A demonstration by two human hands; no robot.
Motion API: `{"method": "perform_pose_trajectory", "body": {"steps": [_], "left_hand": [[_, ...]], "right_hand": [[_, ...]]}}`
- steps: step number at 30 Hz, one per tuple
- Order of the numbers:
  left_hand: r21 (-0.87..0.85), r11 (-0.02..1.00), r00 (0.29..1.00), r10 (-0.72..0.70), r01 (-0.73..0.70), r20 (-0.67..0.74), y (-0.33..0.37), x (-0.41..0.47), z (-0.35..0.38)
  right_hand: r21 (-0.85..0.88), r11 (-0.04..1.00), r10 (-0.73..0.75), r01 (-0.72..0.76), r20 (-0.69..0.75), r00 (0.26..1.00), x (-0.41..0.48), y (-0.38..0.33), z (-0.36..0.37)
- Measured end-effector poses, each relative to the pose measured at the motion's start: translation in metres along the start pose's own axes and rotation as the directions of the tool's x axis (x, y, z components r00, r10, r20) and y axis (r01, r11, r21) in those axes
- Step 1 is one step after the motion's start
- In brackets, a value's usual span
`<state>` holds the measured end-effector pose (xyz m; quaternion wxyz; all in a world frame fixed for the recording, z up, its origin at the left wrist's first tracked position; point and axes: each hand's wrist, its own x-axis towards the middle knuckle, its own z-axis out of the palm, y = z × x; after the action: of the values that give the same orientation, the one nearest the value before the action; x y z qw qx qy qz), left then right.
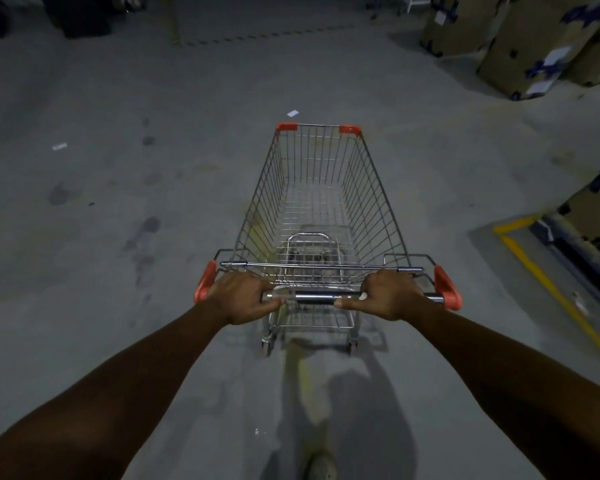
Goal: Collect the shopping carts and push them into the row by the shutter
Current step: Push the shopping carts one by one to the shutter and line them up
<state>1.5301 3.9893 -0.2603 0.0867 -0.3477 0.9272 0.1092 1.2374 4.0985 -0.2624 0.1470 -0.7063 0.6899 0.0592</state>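
Fingers (253, 282) of both hands are wrapped over the steel handle bar (317, 298) of one wire shopping cart (321, 202), with the thumbs lying along the bar and pointing toward each other. The left hand (238, 296) grips near the bar's 9 o'clock end and the right hand (392, 294) near its 3 o'clock end, with a bare stretch of bar between them. Both forearms reach forward almost straight, knuckles up. The cart stands at the centre of the view with its nose toward 12 o'clock. It has four red plastic corner guards (447, 287), two at the nose and two at the handle ends. Open concrete floor (118, 185) spreads from 9 round to 12 o'clock, and two small pale paper scraps (292, 113) lie on it. From 1 to 2 o'clock, stacked cardboard boxes (534, 39) stand well apart from the cart. At 3 o'clock a yellow floor line (537, 271) runs near the cart's right side. One shoe (321, 465) shows at 6 o'clock.
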Motion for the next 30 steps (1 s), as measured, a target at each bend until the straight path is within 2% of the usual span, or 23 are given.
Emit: {"method": "perform_pose_trajectory", "body": {"steps": [7, 15, 25, 30], "left_hand": [[-0.009, 1.0, 0.998, -0.023, 0.022, -0.064, -0.052, 0.119, -0.016], [0.066, 0.998, 0.998, 0.01, -0.006, -0.056, -0.121, 0.266, -0.066], [0.082, 0.996, 0.999, 0.041, -0.041, 0.013, -0.206, 0.44, -0.125], [0.125, 0.99, 0.997, 0.066, -0.06, -0.042, -0.241, 0.539, -0.146]], "right_hand": [[0.016, 1.0, -0.013, 0.013, -0.028, 1.0, 0.106, 0.061, -0.034], [-0.012, 0.999, 0.04, -0.041, -0.043, 0.998, 0.249, 0.123, -0.08], [0.066, 0.991, 0.12, -0.119, -0.019, 0.993, 0.406, 0.187, -0.131], [0.079, 0.991, 0.114, -0.111, -0.035, 0.993, 0.486, 0.236, -0.162]]}}
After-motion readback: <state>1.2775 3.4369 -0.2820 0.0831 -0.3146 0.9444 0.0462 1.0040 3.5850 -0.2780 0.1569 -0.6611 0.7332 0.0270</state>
